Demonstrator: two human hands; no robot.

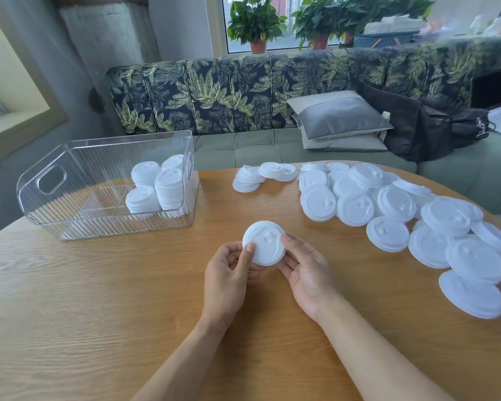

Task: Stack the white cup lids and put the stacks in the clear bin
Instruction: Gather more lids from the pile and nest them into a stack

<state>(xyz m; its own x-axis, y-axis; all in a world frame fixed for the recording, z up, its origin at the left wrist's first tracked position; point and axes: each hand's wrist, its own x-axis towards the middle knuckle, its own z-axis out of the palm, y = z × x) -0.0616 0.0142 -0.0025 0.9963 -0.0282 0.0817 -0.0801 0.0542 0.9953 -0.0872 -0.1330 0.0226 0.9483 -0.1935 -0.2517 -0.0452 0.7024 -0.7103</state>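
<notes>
Both hands are holding a lid (265,241) just above the table (99,314). The left hand (229,273) is pinching its near-left edge, thumb on top and fingers curled beneath, and the right hand (304,270) is gripping the near-right edge the same way. I cannot tell whether it is one lid or a few nested. The bin (49,180) is sitting beyond and left of the grip, with four stacks (168,189) standing at the end nearest the grip. Loose lids (402,215) are lying spread to the right of the grip, and a small pile (261,175) is lying beyond it. The step looks like building a stack in hand. To do it well, the left hand should be carrying the lid alone, level and dome up, while the right is fetching the nearest loose lid and seating it squarely so the rims nest.
</notes>
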